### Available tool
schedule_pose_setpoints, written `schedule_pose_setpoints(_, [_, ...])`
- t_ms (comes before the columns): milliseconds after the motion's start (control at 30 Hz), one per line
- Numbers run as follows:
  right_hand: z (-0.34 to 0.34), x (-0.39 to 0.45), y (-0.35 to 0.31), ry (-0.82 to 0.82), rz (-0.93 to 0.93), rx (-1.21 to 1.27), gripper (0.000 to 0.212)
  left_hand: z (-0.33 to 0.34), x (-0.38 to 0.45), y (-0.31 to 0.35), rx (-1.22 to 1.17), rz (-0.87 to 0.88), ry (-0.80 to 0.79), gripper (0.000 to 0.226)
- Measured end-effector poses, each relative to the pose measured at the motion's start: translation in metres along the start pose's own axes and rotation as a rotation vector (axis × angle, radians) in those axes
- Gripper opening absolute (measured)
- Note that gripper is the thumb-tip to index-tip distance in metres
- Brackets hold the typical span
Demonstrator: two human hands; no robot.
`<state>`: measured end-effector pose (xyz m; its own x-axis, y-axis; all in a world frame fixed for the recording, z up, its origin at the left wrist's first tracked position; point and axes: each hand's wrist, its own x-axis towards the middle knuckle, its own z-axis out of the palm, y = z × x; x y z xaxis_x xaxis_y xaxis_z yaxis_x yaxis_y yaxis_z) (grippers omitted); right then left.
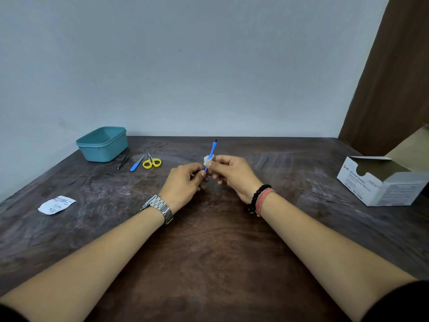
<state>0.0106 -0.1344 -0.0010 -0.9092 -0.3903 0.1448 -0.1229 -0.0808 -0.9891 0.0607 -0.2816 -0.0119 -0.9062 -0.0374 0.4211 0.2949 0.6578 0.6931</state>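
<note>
1. A teal tub point(102, 145) sits on the surface point(209, 252).
2. Right of the tub, the left hand point(185, 181) pinches the blue tool point(212, 151) by its lower end, fingers curled.
3. Farther right, the right hand point(233, 175) fingers pinch a white swab point(206, 159) round its shaft.

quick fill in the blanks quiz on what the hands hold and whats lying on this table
1. The left hand grips a slim tool whose handle is ____.
2. The right hand pinches a ____ swab against it.
3. The scissors on the table have ____ handles.
4. The open box of alcohol swabs stands on the person's ____ side.

Missing words: blue; white; yellow; right
</note>
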Motion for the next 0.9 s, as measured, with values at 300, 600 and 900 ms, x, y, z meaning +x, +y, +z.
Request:
schedule_pose_setpoints(300, [-0.010, 0.005, -0.005, 0.127, -0.080, 0.086, 0.012, 0.002, 0.000, 0.001, -0.115, -0.018, 0.011, 0.012])
schedule_pose_setpoints(600, [-0.007, 0.006, -0.004, 0.032, -0.039, 0.041, 0.009, 0.001, 0.001, -0.001, -0.237, -0.059, 0.066, 0.014])
schedule_pose_setpoints(900, [-0.001, 0.004, 0.003, -0.003, -0.001, 0.027, 0.008, 0.001, 0.002, -0.003, -0.300, -0.053, 0.081, 0.022])
